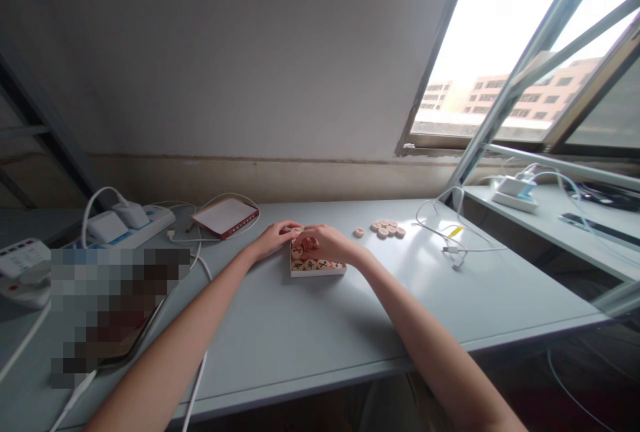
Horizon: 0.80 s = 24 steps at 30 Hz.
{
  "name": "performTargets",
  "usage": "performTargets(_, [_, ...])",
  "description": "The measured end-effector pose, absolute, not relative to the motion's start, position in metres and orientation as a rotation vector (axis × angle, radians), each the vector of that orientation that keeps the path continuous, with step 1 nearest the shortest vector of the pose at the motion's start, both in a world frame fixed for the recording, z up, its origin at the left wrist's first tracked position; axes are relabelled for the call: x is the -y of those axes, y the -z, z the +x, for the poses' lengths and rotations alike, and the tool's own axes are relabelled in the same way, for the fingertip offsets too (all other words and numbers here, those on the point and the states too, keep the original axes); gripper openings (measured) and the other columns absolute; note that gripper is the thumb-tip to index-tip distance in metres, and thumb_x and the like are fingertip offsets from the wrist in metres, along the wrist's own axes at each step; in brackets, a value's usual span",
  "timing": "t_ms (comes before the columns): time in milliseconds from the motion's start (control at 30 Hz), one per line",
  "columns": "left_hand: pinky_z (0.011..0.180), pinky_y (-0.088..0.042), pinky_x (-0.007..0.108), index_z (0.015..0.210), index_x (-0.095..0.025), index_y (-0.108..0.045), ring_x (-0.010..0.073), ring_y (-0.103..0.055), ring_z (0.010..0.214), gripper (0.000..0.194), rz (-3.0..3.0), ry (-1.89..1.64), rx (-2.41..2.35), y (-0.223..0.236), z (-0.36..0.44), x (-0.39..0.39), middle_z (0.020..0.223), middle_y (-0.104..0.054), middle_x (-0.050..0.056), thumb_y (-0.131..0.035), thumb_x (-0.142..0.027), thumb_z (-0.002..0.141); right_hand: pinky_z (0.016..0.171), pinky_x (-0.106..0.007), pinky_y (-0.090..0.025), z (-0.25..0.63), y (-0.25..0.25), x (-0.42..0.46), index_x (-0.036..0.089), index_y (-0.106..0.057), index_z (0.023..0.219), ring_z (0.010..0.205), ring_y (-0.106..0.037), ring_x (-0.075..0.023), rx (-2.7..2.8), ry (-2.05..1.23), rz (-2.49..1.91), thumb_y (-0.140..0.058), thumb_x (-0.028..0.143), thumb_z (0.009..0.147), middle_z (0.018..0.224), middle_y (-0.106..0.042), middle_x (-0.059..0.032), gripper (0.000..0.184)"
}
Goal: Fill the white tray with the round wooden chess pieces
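Note:
A small white box [320, 271] of round wooden chess pieces with black and red marks sits mid-table. My left hand [274, 239] rests on the box's far left corner, fingers curled against it. My right hand [330, 243] lies over the box's top, fingers bent down onto the pieces; whether it grips one is hidden. Several loose pieces [386, 228] lie in a cluster to the right, with a single piece [359, 232] closer to my right hand.
A red-edged white lid [225, 217] lies at back left, near power strips [125, 222] and cables. White cables [453, 245] trail at the right. A second desk [555, 219] with a charger stands beyond the window frame. The table's front edge is near me.

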<state>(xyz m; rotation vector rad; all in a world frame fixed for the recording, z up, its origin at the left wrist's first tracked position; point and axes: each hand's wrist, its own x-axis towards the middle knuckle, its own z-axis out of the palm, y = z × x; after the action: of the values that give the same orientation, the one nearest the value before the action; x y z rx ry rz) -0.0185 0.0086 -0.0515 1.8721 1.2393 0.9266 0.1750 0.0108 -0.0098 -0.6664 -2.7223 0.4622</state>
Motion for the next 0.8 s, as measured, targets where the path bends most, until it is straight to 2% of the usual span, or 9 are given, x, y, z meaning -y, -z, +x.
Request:
performTargets(200, [0.085, -0.04, 0.031, 0.1, -0.015, -0.059, 0.0217, -0.054, 0.097, 0.041, 1.851, -0.941, -1.218, 0.052, -0.018, -0.008, 0.104, -0.061, 0.007, -0.05, -0.044, 0.073, 0.065, -0.02, -0.039, 0.182, -0.005, -0.016, 0.025, -0.054, 0.106, 0.077, -0.053, -0.0113, 2.557, -0.497, -0.638, -0.058, 0.032, 0.076, 0.09, -0.059, 0.0005, 0.031])
performTargets(300, [0.085, -0.041, 0.031, 0.102, -0.015, -0.059, 0.0223, -0.053, 0.098, 0.043, 1.809, -0.943, -1.232, 0.051, -0.018, -0.006, 0.107, -0.06, 0.008, -0.052, -0.045, 0.071, 0.067, -0.024, -0.039, 0.198, -0.008, -0.026, 0.024, -0.053, 0.106, 0.079, -0.053, -0.0134, 2.438, -0.187, -0.966, -0.052, 0.032, 0.081, 0.092, -0.057, -0.0018, 0.026])
performTargets(433, [0.083, -0.042, 0.032, 0.102, -0.015, -0.059, 0.022, -0.054, 0.096, 0.042, 1.795, -0.918, -1.248, 0.05, -0.017, -0.005, 0.105, -0.06, 0.008, -0.052, -0.044, 0.072, 0.071, -0.032, -0.039, 0.225, 0.006, -0.042, 0.016, -0.054, 0.104, 0.089, -0.053, -0.0234, 2.411, 0.205, -1.611, -0.057, 0.026, 0.076, 0.102, -0.052, -0.0123, 0.03])
performTargets(500, [0.083, -0.042, 0.032, 0.101, -0.016, -0.059, 0.0221, -0.054, 0.095, 0.041, 1.803, -0.925, -1.258, 0.05, -0.017, -0.005, 0.105, -0.06, 0.008, -0.052, -0.043, 0.072, 0.07, -0.032, -0.039, 0.236, 0.016, -0.049, 0.012, -0.054, 0.102, 0.086, -0.055, -0.0242, 2.463, 0.183, -1.82, -0.053, 0.021, 0.077, 0.102, -0.051, -0.0161, 0.026])
performTargets(567, [0.083, -0.041, 0.032, 0.1, -0.016, -0.06, 0.0219, -0.054, 0.095, 0.04, 1.815, -0.93, -1.264, 0.049, -0.017, -0.005, 0.104, -0.061, 0.008, -0.053, -0.042, 0.071, 0.069, -0.03, -0.04, 0.242, 0.024, -0.055, 0.011, -0.054, 0.101, 0.083, -0.056, -0.0218, 2.517, 0.092, -1.848, -0.048, 0.015, 0.08, 0.101, -0.052, -0.0165, 0.022])
performTargets(667, [0.082, -0.042, 0.031, 0.1, -0.016, -0.06, 0.0214, -0.054, 0.094, 0.04, 1.824, -0.923, -1.274, 0.049, -0.017, -0.006, 0.104, -0.061, 0.007, -0.052, -0.042, 0.071, 0.071, -0.027, -0.039, 0.244, 0.028, -0.063, 0.012, -0.057, 0.095, 0.085, -0.056, -0.0199, 2.557, 0.011, -1.759, -0.048, 0.01, 0.078, 0.096, -0.055, -0.014, 0.019])
performTargets(800, [0.083, -0.041, 0.031, 0.101, -0.016, -0.06, 0.0215, -0.054, 0.094, 0.041, 1.832, -0.915, -1.278, 0.049, -0.017, -0.005, 0.104, -0.061, 0.007, -0.052, -0.044, 0.071, 0.069, -0.024, -0.039, 0.24, 0.024, -0.068, 0.015, -0.059, 0.086, 0.082, -0.056, -0.0186, 2.547, -0.014, -1.695, -0.051, 0.013, 0.076, 0.086, -0.058, -0.0094, 0.013])
